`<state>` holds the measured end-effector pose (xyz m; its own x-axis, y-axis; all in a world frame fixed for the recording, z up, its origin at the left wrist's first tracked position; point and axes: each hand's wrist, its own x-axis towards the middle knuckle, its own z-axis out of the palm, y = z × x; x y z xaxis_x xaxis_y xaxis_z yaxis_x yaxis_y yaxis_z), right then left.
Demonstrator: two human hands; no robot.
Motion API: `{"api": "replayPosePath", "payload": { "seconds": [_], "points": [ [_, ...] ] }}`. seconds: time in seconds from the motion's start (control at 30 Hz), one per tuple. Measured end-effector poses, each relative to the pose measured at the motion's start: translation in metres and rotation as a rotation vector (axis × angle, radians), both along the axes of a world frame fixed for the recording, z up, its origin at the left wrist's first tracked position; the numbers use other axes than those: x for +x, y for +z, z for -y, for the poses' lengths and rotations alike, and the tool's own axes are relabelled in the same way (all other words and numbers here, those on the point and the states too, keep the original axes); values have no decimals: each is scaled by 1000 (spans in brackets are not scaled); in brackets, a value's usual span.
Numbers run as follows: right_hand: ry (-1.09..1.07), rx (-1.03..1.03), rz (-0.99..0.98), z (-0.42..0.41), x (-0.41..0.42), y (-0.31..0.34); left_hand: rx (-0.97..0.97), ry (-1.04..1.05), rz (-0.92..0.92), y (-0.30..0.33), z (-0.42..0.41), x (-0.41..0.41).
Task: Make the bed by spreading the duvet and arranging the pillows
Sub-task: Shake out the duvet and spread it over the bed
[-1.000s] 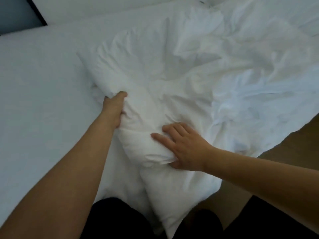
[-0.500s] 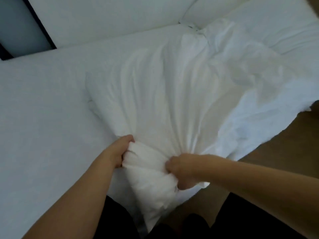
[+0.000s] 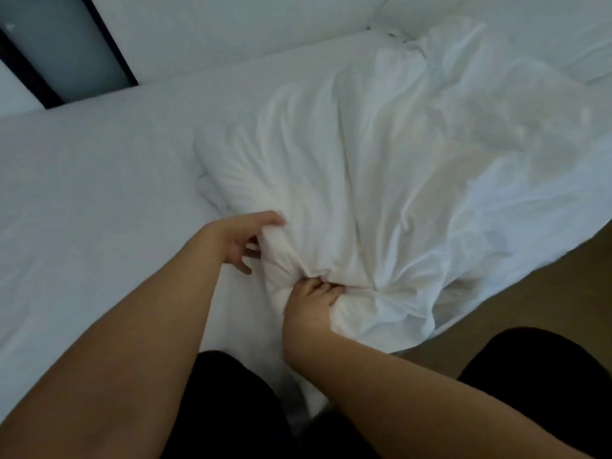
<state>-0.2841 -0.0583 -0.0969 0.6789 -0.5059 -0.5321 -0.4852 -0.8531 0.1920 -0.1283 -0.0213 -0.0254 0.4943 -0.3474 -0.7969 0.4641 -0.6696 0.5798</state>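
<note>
Duvet (image 3: 381,180) fabric, white and deeply creased, lies bunched across the right half of the bed, its folds fanning out from a tight knot at the near edge. Its far end runs out of view at the upper right, and where the cover stops and a pillow (image 3: 516,31) begins up there is hard to make out (everything is the same white). The right hand (image 3: 313,304) is buried in the gathered corner: its fingers curl into the cloth and grip it, with the fingertips hidden inside the folds. The left hand (image 3: 243,238) sits just beside it at the bunched edge, thumb resting on top of the fabric and the other fingers loosely spread beneath; whether they pinch the cloth I cannot tell, since the fold covers part of them. Both forearms reach in from the bottom, cut off by the frame. The sheet (image 3: 86,200) on the left is smooth and flat. A dark-framed panel (image 3: 66,48) stands at the upper left, only partly visible. Brown floor (image 3: 543,286) shows on the right, and dark clothing (image 3: 238,419) fills the bottom centre.
</note>
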Motion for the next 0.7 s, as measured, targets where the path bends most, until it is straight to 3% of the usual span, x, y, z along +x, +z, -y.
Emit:
{"api": "replayPosePath", "payload": {
  "seconds": [0.17, 0.23, 0.33, 0.43, 0.53, 0.6, 0.7],
  "points": [
    [252, -115, -229, 19, 17, 6, -259, 511, -59, -37, 3, 42],
    [396, -14, -271, 27, 22, 27, -230, 571, -66, -42, 12, 52],
    [540, 200, -113, 72, 28, 67, -234, 503, -33, -29, 31, 63],
    [439, 264, 14, 158, 33, 117, -331, 424, 37, -9, 68, 79],
    [213, 229, 127, 256, 29, 175, -378, 542, 300, 26, 132, 80],
    [93, 163, 135, 313, 18, 224, -394, 613, 379, 73, 174, 64],
    [-2, 31, 170, 368, -2, 329, -425, 657, 308, 183, 222, 28]
  ]
}}
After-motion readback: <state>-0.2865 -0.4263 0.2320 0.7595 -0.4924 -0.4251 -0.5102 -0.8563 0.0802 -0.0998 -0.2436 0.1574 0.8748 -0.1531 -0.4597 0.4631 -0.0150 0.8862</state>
